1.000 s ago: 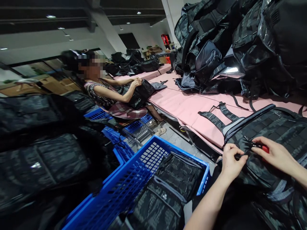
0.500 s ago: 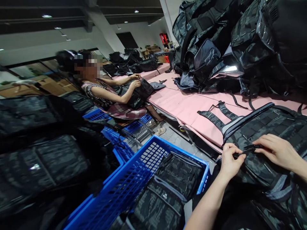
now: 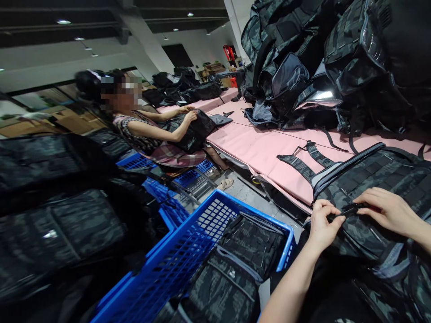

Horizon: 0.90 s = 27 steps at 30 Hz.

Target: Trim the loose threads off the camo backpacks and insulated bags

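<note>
A dark camouflage backpack [image 3: 380, 175] lies on the near edge of the pink table [image 3: 269, 152]. My left hand [image 3: 321, 224] pinches a short black strap [image 3: 348, 210] on the front of the backpack. Just to the right, my right hand [image 3: 387, 208] rests on the backpack with its fingertips closed on the other end of the same strap. Whatever lies under the right palm is hidden. Two shoulder straps [image 3: 303, 161] of the backpack trail onto the pink surface.
A blue plastic crate [image 3: 208, 220] below my left arm holds more camouflage backpacks [image 3: 249, 242]. A tall pile of backpacks [image 3: 319, 58] fills the table's far side. A seated co-worker [image 3: 144, 130] handles a dark bag further along. Dark bags [image 3: 60, 224] are stacked at left.
A second ago my right hand held a red-handled tool at the strap; the red handle no longer shows, and the hand has turned palm down. My left hand kept its pinch.
</note>
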Each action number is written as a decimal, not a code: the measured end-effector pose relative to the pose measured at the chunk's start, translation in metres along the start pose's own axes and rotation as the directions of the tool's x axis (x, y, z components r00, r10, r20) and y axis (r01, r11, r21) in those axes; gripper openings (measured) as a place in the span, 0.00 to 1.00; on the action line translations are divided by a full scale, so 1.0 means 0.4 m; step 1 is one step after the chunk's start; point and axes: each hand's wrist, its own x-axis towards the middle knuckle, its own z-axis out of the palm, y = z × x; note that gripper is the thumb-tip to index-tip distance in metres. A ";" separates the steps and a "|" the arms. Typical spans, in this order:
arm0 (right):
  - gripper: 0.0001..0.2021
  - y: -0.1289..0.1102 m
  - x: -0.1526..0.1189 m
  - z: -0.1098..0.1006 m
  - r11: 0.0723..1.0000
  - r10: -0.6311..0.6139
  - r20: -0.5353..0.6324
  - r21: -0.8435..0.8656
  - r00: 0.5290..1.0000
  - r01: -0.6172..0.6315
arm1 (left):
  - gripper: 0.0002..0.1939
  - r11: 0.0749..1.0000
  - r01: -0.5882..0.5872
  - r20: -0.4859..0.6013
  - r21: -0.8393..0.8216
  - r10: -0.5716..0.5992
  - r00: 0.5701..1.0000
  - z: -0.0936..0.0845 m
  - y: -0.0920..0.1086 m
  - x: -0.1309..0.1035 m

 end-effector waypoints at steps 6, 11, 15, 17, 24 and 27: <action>0.14 0.008 -0.004 -0.004 0.996 0.076 0.010 0.040 0.997 -0.077 | 0.07 1.000 -0.004 0.011 -0.023 0.004 1.000 -0.001 -0.001 -0.001; 0.15 0.012 -0.005 0.000 0.995 0.084 0.029 0.049 0.996 -0.086 | 0.06 0.999 -0.026 0.011 -0.046 0.026 1.000 -0.001 -0.004 -0.001; 0.16 0.012 -0.001 0.007 0.991 0.107 0.042 0.082 0.993 -0.110 | 0.06 0.998 -0.040 0.009 -0.058 0.041 0.999 0.000 -0.010 -0.001; 0.18 0.013 0.003 0.008 0.985 0.128 0.044 0.109 0.991 -0.132 | 0.06 0.997 -0.044 0.010 -0.064 0.045 0.999 0.000 -0.013 0.001; 0.17 0.030 0.011 0.016 0.983 0.095 0.033 0.156 0.995 -0.099 | 0.06 0.989 -0.052 0.009 -0.139 0.054 0.999 0.002 -0.022 0.007; 0.17 0.034 0.013 0.019 0.980 0.096 0.035 0.172 0.995 -0.101 | 0.06 0.987 -0.049 0.012 -0.156 0.052 0.999 0.002 -0.019 0.008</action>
